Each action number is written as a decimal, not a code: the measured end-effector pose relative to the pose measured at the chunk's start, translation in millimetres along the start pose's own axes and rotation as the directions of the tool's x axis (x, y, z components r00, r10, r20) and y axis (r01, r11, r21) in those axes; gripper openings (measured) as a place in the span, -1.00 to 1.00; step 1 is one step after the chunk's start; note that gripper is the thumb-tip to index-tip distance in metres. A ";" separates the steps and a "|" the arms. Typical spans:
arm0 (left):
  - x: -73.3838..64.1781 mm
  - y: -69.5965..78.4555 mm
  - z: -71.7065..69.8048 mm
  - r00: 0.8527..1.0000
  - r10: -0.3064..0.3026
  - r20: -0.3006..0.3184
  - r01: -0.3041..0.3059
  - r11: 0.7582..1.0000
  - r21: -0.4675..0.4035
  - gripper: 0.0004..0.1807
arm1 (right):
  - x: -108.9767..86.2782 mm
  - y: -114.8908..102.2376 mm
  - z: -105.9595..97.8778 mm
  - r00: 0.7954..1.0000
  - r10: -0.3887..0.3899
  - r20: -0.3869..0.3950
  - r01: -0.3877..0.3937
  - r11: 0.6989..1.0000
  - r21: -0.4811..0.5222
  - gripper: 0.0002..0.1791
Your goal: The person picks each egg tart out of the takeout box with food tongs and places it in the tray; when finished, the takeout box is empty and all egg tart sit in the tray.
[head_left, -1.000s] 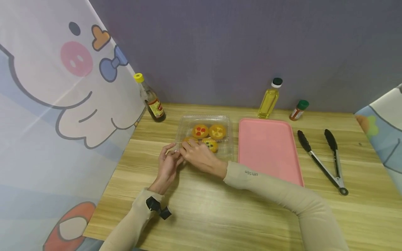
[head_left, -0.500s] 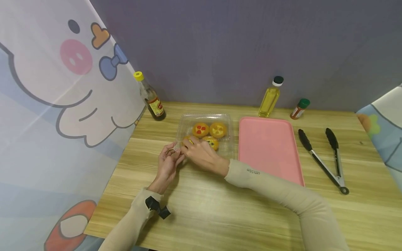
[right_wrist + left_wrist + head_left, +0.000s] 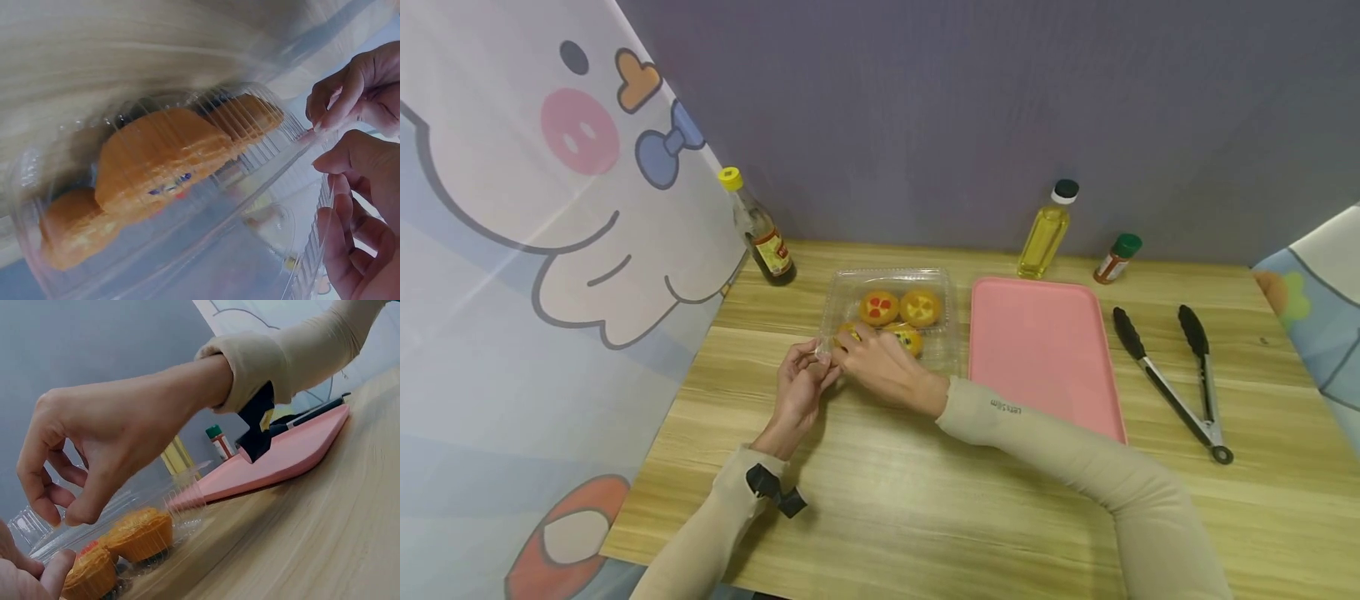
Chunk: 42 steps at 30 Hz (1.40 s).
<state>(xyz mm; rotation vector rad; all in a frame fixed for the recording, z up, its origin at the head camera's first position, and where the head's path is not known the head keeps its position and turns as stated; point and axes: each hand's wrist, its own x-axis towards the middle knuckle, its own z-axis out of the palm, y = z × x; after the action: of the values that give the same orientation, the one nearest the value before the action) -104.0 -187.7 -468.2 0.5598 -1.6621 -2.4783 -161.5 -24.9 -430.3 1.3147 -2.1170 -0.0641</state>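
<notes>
A clear plastic clamshell container (image 3: 942, 354) stands on the table with several round golden pastries (image 3: 921, 308) inside; one has red spots on top. At its near left corner, my left hand (image 3: 801, 392) pinches the plastic edge between thumb and fingers. Close beside it, my right hand (image 3: 880, 364) has its thumb and fingertips bent at the same edge and covers part of the front pastries. From the right wrist, the ridged wall of the container (image 3: 262, 150) runs toward both sets of fingers. The left wrist view shows the right hand (image 3: 119, 425) arched over the rim.
A pink tray (image 3: 1037, 350) lies right of the container, under the right forearm at its near end. Farther right are open tongs (image 3: 1172, 400). Behind stand a yellow-capped sauce bottle (image 3: 767, 242), an oil bottle (image 3: 1043, 237) and a green-capped jar (image 3: 1116, 260).
The scene has shifted slightly upward in the head view. Both hands stay at the container's near left corner, with hardly any finger movement visible.
</notes>
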 end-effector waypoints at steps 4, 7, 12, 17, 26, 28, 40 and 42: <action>1.1 -1.5 0.1 1.000 0.015 0.003 -0.015 1.000 0.009 -0.64 | 1.1 1.4 -0.4 1.000 0.005 0.009 -0.005 1.000 0.001 -0.91; 2.3 -2.4 0.0 1.000 0.024 0.006 -0.024 1.000 0.011 -0.63 | 1.7 2.5 -1.5 1.000 0.006 0.012 -0.006 1.000 -0.002 -0.90; 3.7 -3.0 -0.8 0.999 0.031 0.007 -0.031 0.999 0.009 -0.61 | 2.2 2.9 -3.5 1.000 0.009 0.021 -0.009 1.000 0.001 -0.89; 2.9 -1.9 -3.6 0.999 0.033 0.007 -0.033 0.999 0.001 -0.61 | 4.5 1.1 -3.3 0.999 0.015 0.031 -0.016 1.000 0.018 -0.88; 1.5 -2.7 -7.4 1.000 -0.004 0.027 0.004 1.000 -0.019 -0.59 | 13.8 11.1 -17.1 0.998 0.041 0.046 -0.041 0.999 0.003 -0.86; 0.3 -2.0 -7.2 1.000 -0.015 0.024 0.016 1.000 -0.018 -0.58 | 18.6 16.2 -22.7 0.997 0.062 0.035 -0.062 0.998 0.001 -0.86; -2.6 3.1 -4.7 0.997 -0.082 0.014 0.082 0.996 -0.028 -0.66 | 14.1 40.2 -38.9 0.995 0.095 0.001 -0.095 0.994 0.059 -0.84; -1.6 5.0 -6.9 0.996 -0.090 0.021 0.090 0.996 0.017 -0.64 | 9.4 46.6 -42.9 0.992 0.123 -0.019 -0.122 0.990 0.073 -0.89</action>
<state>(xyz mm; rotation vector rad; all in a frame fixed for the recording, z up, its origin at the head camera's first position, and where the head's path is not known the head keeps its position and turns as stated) -100.6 -195.3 -465.5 0.6250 -1.7022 -2.5449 -178.1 2.6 -374.8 1.2168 -2.1929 0.0791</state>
